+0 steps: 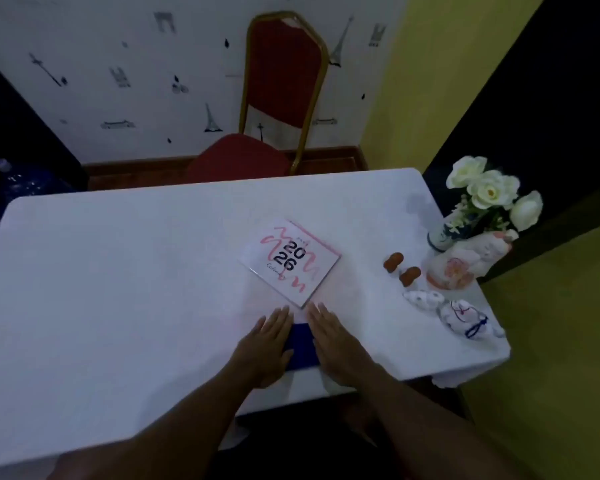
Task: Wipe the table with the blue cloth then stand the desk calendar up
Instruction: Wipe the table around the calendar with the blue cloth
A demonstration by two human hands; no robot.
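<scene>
Both hands lie flat, palms down and fingers extended, on a folded blue cloth (300,346) near the front edge of the table (118,271). The left hand (267,348) covers the cloth's left side and the right hand (336,344) its right side; neither hand is closed around anything, and only a strip of cloth shows between them. The desk calendar (289,262), printed "2026", lies flat and turned at an angle just beyond the fingertips, its near corner close to the cloth.

The step in hand appears to be the wiping, with the calendar not yet stood up. To wipe well, even downward pressure through both palms would keep the cloth flat, and strokes should pass around the calendar or follow after it is lifted aside, so its corner is not pushed.

The table carries a plain white covering that may bunch under a hard stroke. At its right end stand a vase of white flowers (489,195), small ceramic figures (465,265) and two orange pieces (400,268), well apart from the hands. A red chair (284,98) faces the far side, before a patterned wall (118,64). The lighting is dim.
</scene>
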